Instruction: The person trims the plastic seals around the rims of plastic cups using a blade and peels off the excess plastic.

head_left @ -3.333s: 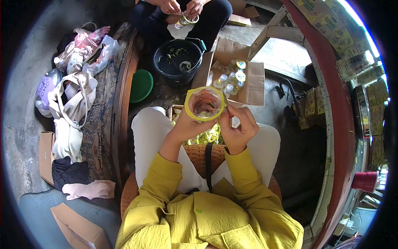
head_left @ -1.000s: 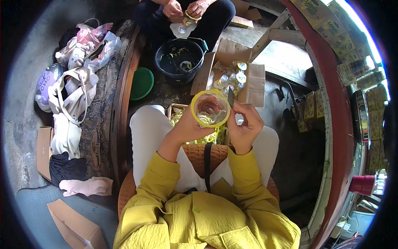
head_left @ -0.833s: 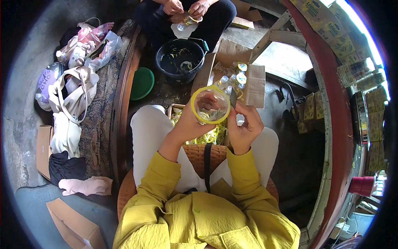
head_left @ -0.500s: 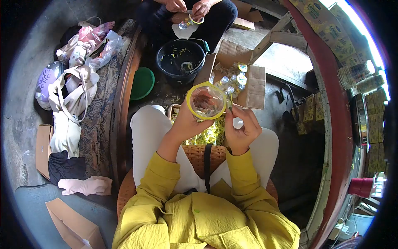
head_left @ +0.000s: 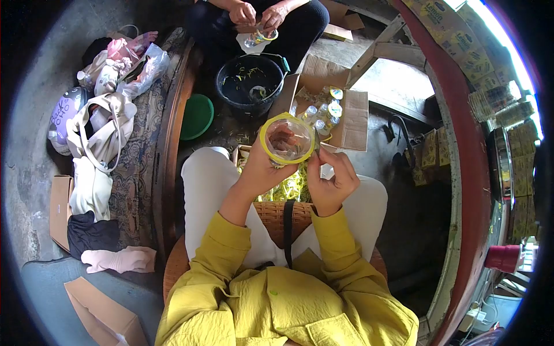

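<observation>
My left hand (head_left: 261, 171) is wrapped round a clear plastic cup (head_left: 287, 140) with a yellow rim, its open mouth facing up toward me. At the right side of that rim, my right hand (head_left: 334, 177) pinches a small dark blade (head_left: 316, 144), seen almost edge-on. Below the cup, yellow-green strips (head_left: 293, 187) fill a box between my knees. Behind the cup, several clear cups (head_left: 333, 109) with labelled tops lie in an open cardboard box (head_left: 353, 118).
A co-worker's hands (head_left: 271, 17) hold another yellow-rimmed cup (head_left: 262, 38) at the top. A black bucket (head_left: 249, 86) with strips inside stands before them, beside a green lid (head_left: 197, 117). Bags (head_left: 104, 130) lie at left; a red-edged frame (head_left: 474, 173) runs along the right.
Since the earlier frames, the cup has shifted slightly left and my right hand has moved a little left and down. The blade has turned edge-on. The co-worker's cup has moved slightly left.
</observation>
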{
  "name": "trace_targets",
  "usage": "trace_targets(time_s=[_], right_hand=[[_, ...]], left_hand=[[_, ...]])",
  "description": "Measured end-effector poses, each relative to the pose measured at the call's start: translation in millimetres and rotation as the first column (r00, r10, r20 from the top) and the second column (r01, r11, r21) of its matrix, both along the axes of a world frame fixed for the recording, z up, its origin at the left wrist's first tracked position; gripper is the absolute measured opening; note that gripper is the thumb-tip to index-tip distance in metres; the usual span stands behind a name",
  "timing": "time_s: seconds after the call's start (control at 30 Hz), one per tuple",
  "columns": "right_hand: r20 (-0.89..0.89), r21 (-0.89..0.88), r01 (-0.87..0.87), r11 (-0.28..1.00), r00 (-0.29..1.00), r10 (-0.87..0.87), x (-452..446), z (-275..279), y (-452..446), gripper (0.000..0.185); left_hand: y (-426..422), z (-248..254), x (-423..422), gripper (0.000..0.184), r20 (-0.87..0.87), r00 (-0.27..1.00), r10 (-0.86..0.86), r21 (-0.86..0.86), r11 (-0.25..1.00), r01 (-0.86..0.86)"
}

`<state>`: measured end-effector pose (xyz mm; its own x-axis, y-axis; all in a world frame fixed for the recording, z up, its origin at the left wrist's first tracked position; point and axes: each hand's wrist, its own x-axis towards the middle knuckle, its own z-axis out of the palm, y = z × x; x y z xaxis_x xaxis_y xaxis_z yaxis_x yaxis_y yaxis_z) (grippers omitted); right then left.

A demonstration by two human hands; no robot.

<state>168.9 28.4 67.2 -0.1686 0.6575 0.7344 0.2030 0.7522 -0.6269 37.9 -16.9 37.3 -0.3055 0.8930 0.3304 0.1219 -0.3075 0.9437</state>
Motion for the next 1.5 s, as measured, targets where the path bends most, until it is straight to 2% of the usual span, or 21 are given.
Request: trace_targets(time_s=[0.07, 0.17, 0.4, 0.57, 0.7, 0.8, 0.97, 1.1, 1.2, 1.27, 1.5], right_hand=[[-0.001, 0.008, 0.02, 1.0, 1.0, -0.02, 0.0, -0.2, 0.1, 0.022], [-0.004, 0.012, 0.041, 0.999, 0.999, -0.041, 0.2, 0.7, 0.7, 0.022], [0.006, 0.054, 0.075, 0.996, 0.997, -0.075, 0.7, -3.1, 4.2, 0.022], [-0.019, 0.028, -0.001, 1.0, 1.0, 0.002, 2.6, 4.2, 8.4, 0.023], [-0.015, -0.004, -0.072, 0.997, 0.997, 0.072, 6.1, 1.9, 10.7, 0.02], [-0.01, 0.023, -0.031, 0.999, 0.999, 0.032, 5.7, -0.9, 11.7, 0.023], [-0.002, 0.002, -0.074, 0.997, 0.997, 0.074, 6.3, 0.8, 10.5, 0.023], [0.005, 0.01, -0.065, 0.998, 0.998, 0.065, 4.6, 0.2, 9.9, 0.022], [-0.049, -0.076, -0.08, 0.994, 0.996, 0.077, 5.9, 2.0, 8.7, 0.02], [-0.039, -0.045, -0.079, 0.996, 0.996, 0.077, 7.1, 1.0, 9.3, 0.019], [0.022, -0.004, -0.068, 0.998, 0.997, 0.068, 5.5, 1.9, 3.5, 0.018]], left_hand=[[0.9, 0.0, 1.9, 0.069, 0.022, 1.0, -0.013, -0.015, 1.0, 0.014], [1.6, 2.9, 7.6, 0.056, 0.046, 0.999, 0.024, 0.04, 0.999, -0.026], [1.2, 1.2, 4.8, 0.058, 0.022, 1.0, -0.015, 0.019, 1.0, 0.015], [-1.7, 0.8, 5.9, 0.06, 0.027, 0.997, -0.068, -0.003, 0.998, 0.068], [-2.4, 0.9, 0.4, 0.063, -0.035, 0.993, -0.116, 0.016, 0.993, 0.117], [-3.9, 1.8, -0.7, 0.063, -0.03, 0.99, -0.135, 0.014, 0.991, 0.135], [-5.0, 2.5, -3.0, 0.065, -0.024, 0.987, -0.162, 0.037, 0.986, 0.163], [-7.1, 1.8, -3.3, 0.066, -0.01, 0.989, -0.147, 0.018, 0.989, 0.147], [-5.8, 1.6, -4.2, 0.065, -0.012, 0.992, -0.125, 0.008, 0.992, 0.125], [-5.0, -0.2, -5.0, 0.065, 0.024, 0.994, -0.108, 0.024, 0.994, 0.108], [-6.1, 1.0, -10.1, 0.064, -0.044, 0.998, -0.037, 0.005, 0.999, 0.037]])
